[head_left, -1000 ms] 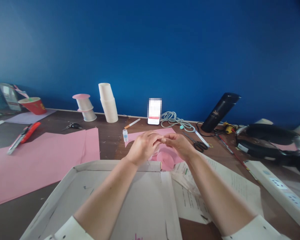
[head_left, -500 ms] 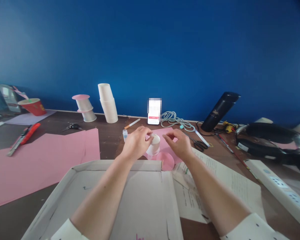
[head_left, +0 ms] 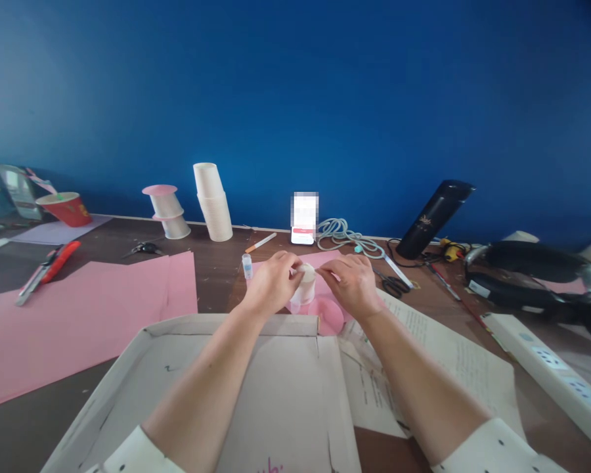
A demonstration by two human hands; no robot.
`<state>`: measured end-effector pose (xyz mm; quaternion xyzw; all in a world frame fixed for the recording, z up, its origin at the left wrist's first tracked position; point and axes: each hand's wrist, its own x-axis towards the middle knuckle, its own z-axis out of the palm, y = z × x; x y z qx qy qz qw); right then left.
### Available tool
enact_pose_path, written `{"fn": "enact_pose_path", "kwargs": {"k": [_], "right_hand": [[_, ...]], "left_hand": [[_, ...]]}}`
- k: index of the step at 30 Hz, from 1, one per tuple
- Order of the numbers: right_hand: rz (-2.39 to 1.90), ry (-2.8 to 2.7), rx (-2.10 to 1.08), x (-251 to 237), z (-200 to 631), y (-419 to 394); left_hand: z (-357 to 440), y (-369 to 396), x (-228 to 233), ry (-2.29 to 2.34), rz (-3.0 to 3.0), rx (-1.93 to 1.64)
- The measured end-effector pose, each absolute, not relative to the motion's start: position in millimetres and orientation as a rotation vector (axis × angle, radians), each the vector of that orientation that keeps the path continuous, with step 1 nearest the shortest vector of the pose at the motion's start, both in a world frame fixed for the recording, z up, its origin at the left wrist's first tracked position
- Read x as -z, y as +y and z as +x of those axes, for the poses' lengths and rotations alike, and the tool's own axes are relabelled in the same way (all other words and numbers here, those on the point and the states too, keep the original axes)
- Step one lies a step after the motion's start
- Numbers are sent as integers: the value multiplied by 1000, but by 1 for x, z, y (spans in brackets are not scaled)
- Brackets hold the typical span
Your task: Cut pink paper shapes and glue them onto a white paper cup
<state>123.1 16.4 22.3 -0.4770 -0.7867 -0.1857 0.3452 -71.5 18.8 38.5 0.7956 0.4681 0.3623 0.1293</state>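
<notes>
A small white paper cup stands upside down on pink paper circles near the middle of the table. My left hand pinches its top edge from the left. From the right, my right hand brings its fingertips to the same top edge. A little glue bottle stands just left of my left hand. Whether something small is held between my fingers is hidden.
An open cardboard box lid lies in front of me, printed sheets to its right. Large pink paper covers the left. Behind are stacked cups, a cup spool, a phone, cables, scissors, a black bottle, a power strip.
One second ago both hands met and hid the cup. They parted, showing the upturned cup in my left hand, and now my right hand has come back to its top.
</notes>
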Motion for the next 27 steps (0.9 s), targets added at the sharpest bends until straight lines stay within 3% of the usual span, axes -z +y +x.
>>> {"fn": "enact_pose_path", "kwargs": {"k": [27], "right_hand": [[-1234, -2036, 531, -17, 119, 20]], "left_hand": [[-71, 19, -38, 1397, 2305, -1028]]}}
